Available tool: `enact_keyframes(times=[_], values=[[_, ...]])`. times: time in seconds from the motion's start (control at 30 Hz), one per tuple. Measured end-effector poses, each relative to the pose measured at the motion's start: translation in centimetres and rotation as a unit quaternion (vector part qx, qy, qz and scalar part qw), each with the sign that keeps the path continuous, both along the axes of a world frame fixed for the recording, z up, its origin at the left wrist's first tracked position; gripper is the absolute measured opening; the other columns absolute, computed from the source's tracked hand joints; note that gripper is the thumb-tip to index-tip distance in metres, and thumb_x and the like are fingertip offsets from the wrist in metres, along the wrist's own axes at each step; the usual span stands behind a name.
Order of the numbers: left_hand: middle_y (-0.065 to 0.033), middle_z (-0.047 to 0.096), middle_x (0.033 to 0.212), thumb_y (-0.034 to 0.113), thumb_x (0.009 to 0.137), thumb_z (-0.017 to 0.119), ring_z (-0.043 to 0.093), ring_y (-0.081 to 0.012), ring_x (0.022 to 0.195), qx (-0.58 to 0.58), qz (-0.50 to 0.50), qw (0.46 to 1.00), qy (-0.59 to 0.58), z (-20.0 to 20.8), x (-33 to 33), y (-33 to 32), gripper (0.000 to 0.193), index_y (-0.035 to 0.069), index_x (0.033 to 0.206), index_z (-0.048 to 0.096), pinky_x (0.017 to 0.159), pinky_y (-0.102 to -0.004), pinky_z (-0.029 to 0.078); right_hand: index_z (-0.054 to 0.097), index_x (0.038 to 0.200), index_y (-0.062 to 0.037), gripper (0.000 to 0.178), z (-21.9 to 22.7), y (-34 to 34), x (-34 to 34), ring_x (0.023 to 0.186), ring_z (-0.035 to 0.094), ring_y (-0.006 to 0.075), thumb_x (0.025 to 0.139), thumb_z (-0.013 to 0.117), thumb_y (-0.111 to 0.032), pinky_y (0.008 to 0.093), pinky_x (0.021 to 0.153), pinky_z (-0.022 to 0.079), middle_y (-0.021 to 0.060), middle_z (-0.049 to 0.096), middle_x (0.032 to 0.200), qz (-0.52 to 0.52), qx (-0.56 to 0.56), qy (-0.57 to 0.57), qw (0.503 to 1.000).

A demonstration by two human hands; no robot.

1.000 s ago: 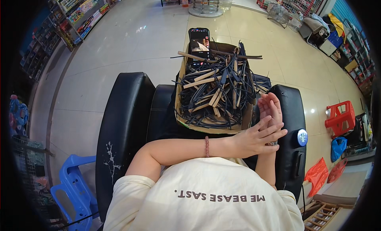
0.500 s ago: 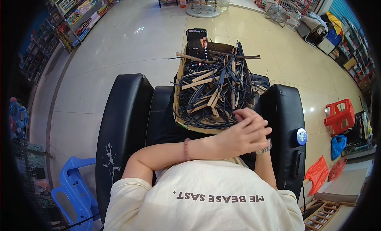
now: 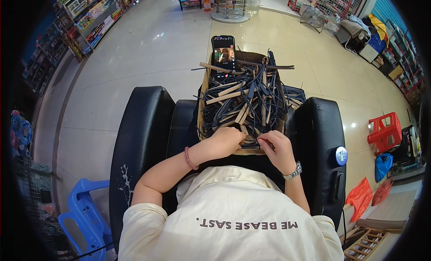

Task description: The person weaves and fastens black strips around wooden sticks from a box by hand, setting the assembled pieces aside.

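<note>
A cardboard box (image 3: 204, 81) stands in front of me, heaped with thin black cords (image 3: 224, 110) and flat tan strips (image 3: 223, 96). Over its near edge, my left hand (image 3: 226, 142) is curled, its fingertips down at the strips. What it grips is hidden by the hand. My right hand (image 3: 277, 149) is beside it, thumb and forefinger brought together in a pinch at the box's near right part. Anything between those fingertips is too small to name. A small gap separates the two hands. A phone (image 3: 223, 52) with a lit screen leans at the box's far side.
Black padded armrests (image 3: 141, 126) flank me, the right one (image 3: 319, 140) bearing a round blue-rimmed object (image 3: 340, 155). A blue plastic stool (image 3: 85, 211) lies at lower left; a red stool (image 3: 385, 133) is at right. Stocked shelves (image 3: 85, 19) line the far left.
My hands have come apart: before, the left lay across the right at the box's near right corner. The left has moved left onto the strips. The phone's screen picture has changed.
</note>
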State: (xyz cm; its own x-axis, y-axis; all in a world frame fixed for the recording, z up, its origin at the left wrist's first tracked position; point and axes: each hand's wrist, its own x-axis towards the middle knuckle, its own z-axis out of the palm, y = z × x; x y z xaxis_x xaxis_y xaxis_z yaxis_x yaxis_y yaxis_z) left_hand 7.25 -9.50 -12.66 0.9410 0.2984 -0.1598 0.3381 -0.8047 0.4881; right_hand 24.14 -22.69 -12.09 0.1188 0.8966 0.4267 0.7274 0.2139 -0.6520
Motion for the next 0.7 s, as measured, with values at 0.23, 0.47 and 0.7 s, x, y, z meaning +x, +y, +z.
enact_keyframes(times=[0.23,0.47,0.7], values=[[-0.0165,0.069,0.086,0.012,0.08,0.067,0.066,-0.0334,0.085,0.02,-0.03,0.999,0.027,-0.26,0.71,0.61,0.015,0.0,0.089,0.065,0.077,-0.041,0.052,0.066,0.086,-0.0043,0.009,-0.22,0.31,-0.31,0.071,0.059,0.025,0.079,0.071,-0.006,0.034,0.062,0.048,0.0071,0.061,0.075,0.026,-0.038,-0.031,0.998],[-0.0173,0.068,0.086,0.012,0.081,0.065,0.066,-0.0341,0.086,0.001,-0.028,0.999,0.031,-0.94,0.85,0.64,0.014,0.0,0.088,0.065,0.077,-0.0418,0.052,0.066,0.088,-0.0048,0.011,-0.1,0.66,-0.67,0.072,0.059,0.0241,0.078,0.071,-0.006,0.0332,0.062,0.048,0.0066,0.062,0.078,0.05,-0.039,-0.012,0.998],[-0.0173,0.068,0.085,0.013,0.083,0.061,0.066,-0.0344,0.084,-0.001,-0.043,0.999,0.031,-0.04,0.82,0.75,0.014,0.0,0.088,0.065,0.077,-0.0421,0.051,0.067,0.09,-0.0033,0.014,0.03,0.74,-0.81,0.077,0.061,0.0246,0.076,0.073,-0.004,0.0327,0.065,0.05,0.0075,0.063,0.082,0.047,-0.05,-0.029,0.997]])
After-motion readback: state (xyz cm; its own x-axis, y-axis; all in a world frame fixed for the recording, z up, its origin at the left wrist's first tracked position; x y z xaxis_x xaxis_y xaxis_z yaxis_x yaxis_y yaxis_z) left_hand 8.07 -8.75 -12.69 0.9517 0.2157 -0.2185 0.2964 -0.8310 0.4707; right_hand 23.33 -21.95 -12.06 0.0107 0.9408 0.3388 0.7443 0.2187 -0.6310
